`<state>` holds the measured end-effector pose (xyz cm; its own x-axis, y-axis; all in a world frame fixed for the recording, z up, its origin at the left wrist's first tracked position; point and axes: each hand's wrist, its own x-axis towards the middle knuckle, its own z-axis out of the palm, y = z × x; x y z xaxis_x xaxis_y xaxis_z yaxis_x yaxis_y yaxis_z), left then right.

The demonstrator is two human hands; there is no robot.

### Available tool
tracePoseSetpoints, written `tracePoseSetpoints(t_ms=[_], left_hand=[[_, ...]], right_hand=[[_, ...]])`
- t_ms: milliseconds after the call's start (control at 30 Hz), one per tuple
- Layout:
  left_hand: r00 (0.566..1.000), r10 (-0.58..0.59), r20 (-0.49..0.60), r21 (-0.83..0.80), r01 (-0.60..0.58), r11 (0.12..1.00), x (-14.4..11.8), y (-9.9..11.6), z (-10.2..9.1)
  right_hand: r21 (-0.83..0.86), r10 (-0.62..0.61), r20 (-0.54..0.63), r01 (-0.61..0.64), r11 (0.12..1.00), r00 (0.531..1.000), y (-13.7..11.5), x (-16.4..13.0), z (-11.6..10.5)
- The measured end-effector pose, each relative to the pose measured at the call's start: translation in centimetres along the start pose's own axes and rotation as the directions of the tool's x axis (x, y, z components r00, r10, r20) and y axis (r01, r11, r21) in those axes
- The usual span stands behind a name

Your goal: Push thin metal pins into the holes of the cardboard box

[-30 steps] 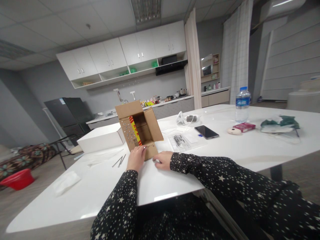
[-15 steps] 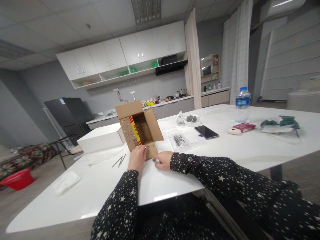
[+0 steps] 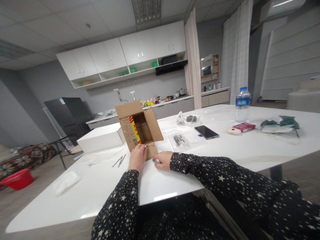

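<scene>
An open cardboard box (image 3: 128,131) stands tilted on the table, its opening toward me, with a strip of yellow and red tape. Small shiny studs dot its left flap, and a short row of dark dots runs along the lower flap (image 3: 151,151). My left hand (image 3: 137,157) rests on that lower flap, fingers bent together around a tiny pale spot at the fingertips that I cannot make out. At the flap's near right corner, my right hand (image 3: 163,160) has its thumb and forefinger closed on the edge.
On the white table (image 3: 105,190) lie thin dark sticks (image 3: 120,160), a crumpled tissue (image 3: 66,182), a clear packet of small parts (image 3: 179,141) and a phone (image 3: 206,132). A white box (image 3: 98,139) sits behind left; a water bottle (image 3: 242,105) stands right.
My left hand has shifted very slightly upward on the lower flap. The box and my right hand stay where they were.
</scene>
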<state>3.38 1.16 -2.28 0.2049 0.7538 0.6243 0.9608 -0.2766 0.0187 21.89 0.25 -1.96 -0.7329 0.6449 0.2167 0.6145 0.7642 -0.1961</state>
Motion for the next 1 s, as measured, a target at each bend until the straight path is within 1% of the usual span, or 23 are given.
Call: tracePoseSetpoints(t_ms=[167, 400, 567, 800, 1000], left_hand=[[0.997, -0.069, -0.026, -0.011, 0.069, 0.998, 0.1, 0.4, 0.0], [0.994, -0.076, -0.081, -0.065, 0.071, 0.995, 0.1, 0.4, -0.1], [0.995, -0.065, -0.073, -0.075, 0.060, 0.995, 0.2, 0.4, -0.2], [0.990, -0.135, -0.039, -0.006, 0.134, 0.991, 0.1, 1.1, -0.8], [0.995, -0.095, -0.034, 0.034, 0.096, 0.995, 0.1, 1.3, -1.1]], right_hand=[[-0.006, -0.009, -0.003, 0.009, 1.000, 1.000, 0.1, 0.1, 0.1], [0.002, -0.004, -0.015, 0.004, 1.000, 1.000, 0.4, 0.2, 0.5], [0.001, 0.005, -0.011, -0.005, 1.000, 1.000, 0.3, 0.2, 0.5], [-0.009, 0.012, 0.000, -0.012, 1.000, 1.000, 0.2, 0.2, 0.3], [-0.011, 0.014, -0.004, -0.014, 1.000, 1.000, 0.2, 0.2, 0.4]])
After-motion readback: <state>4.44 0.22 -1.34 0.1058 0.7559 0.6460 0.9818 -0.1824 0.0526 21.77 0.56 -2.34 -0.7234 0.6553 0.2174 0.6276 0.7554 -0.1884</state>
